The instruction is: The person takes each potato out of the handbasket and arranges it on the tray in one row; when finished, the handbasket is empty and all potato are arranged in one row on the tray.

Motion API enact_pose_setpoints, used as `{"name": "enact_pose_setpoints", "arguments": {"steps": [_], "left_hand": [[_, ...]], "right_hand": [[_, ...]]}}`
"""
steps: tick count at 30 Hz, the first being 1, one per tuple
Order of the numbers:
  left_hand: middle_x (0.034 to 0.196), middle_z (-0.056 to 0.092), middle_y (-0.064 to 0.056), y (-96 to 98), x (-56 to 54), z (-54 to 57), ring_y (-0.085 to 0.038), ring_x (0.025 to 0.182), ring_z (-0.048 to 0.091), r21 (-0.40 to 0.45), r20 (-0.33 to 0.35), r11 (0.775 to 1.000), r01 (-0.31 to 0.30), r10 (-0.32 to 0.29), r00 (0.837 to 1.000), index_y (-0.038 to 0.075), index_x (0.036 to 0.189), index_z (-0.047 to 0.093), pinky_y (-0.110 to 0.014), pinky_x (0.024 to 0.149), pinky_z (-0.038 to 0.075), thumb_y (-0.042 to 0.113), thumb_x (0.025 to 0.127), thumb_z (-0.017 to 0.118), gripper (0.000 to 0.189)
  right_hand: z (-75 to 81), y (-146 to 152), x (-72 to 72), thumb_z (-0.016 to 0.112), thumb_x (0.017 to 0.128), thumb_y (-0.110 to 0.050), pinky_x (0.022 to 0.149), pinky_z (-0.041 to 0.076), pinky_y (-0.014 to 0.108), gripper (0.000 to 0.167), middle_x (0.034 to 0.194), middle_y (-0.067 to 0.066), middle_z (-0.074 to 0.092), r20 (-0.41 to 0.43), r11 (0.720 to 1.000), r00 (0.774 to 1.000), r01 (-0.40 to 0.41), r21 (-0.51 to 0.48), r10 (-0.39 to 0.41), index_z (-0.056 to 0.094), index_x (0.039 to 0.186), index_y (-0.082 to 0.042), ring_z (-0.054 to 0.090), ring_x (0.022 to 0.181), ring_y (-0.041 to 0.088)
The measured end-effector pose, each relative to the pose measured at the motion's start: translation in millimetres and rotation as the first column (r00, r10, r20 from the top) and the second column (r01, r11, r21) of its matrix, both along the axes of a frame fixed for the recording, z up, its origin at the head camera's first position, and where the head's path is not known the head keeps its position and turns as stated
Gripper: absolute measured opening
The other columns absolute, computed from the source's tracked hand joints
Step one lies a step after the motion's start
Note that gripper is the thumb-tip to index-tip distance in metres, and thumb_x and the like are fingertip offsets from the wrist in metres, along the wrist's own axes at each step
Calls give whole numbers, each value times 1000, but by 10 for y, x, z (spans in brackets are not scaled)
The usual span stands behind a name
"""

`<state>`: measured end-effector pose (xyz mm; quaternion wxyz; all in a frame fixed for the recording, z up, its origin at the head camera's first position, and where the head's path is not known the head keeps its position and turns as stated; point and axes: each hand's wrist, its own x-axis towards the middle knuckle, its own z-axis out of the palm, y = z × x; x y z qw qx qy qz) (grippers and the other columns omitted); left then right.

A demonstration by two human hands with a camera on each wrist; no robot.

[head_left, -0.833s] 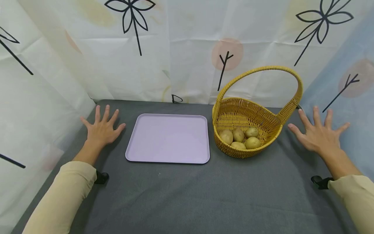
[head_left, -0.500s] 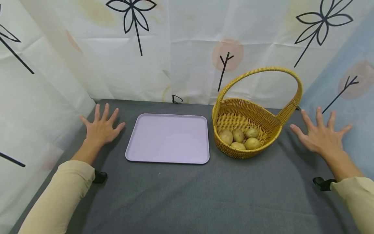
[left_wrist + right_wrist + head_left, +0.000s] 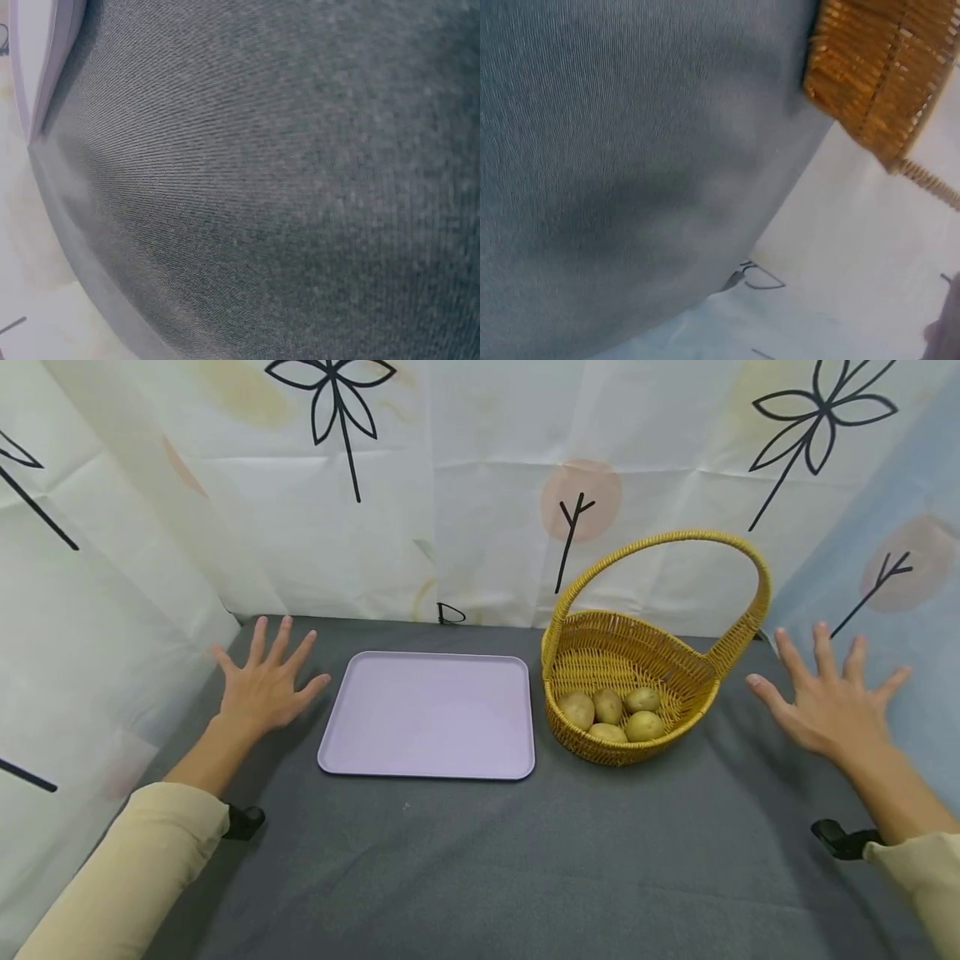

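In the head view my left hand (image 3: 262,693) is spread with fingers straight, left of a lilac rectangular tray (image 3: 426,717) and apart from it. My right hand (image 3: 836,706) is likewise spread, to the right of a yellow wicker basket (image 3: 570,745) with a tall arched handle. Several potatoes (image 3: 643,727) lie in the basket's front part. Nothing is held in either hand. The left wrist view catches the tray's edge (image 3: 56,67); the right wrist view has the basket's woven side (image 3: 877,75), with part of a finger (image 3: 946,322) at the lower right.
A grey cloth (image 3: 480,868) covers the table. White patterned curtain (image 3: 480,527) closes off the back and left, and bluish curtain (image 3: 900,610) the right. Black straps with small camera mounts (image 3: 243,821) sit on both wrists.
Both forearms have drawn slightly outward, the right hand a little to the right. The left fingertips have risen slightly in the view. Tray, basket and potatoes stay in place on the table.
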<state>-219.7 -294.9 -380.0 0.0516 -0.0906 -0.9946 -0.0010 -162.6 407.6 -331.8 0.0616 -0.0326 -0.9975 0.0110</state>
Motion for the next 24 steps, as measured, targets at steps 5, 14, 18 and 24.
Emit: {"name": "enact_pose_setpoints", "arguments": {"steps": [5, 14, 18, 24], "left_hand": [[167, -4, -14, 44, 26, 24, -37, 150, -17, -34, 55, 998, 55, -53, 997, 20, 161, 17, -82, 98, -10, 62, 100, 37, 76], [166, 7, -16, 114, 27, 12, -43, 151, -1, -39, 217, 989, 143, -131, 967, 17, 159, 25, -82, 99, -7, 61, 99, 44, 77], [166, 9, -17, 125, 45, 18, -45, 150, 1, -14, 299, 982, 186, -174, 938, 15, 159, 25, -83, 99, -3, 62, 99, 43, 79], [164, 17, -17, 100, 73, -12, -48, 148, 8, 66, 351, 975, 211, -221, 910, 13, 157, 30, -83, 100, 3, 56, 100, 48, 74]], "right_hand": [[46, -111, 91, 24, 99, -69, 100, -17, 77, 85, 163, 16, -22, -111, 996, 991, -79, -34, 75, -9, 160, -20, -23, 145, 45], [166, -322, 191, 31, 101, -63, 110, -13, 68, 81, 165, 14, -16, -220, 968, 943, -249, 25, 248, -1, 161, -19, -13, 151, 37], [196, -455, 160, 34, 104, -56, 117, -6, 60, 76, 166, 14, -8, -220, 910, 887, -413, 17, 407, 3, 162, -19, -3, 152, 36], [241, -692, 77, 48, 105, -37, 113, 11, 67, 70, 168, 8, -1, -26, 840, 869, -485, -242, 494, 9, 162, -27, 13, 148, 46]]}}
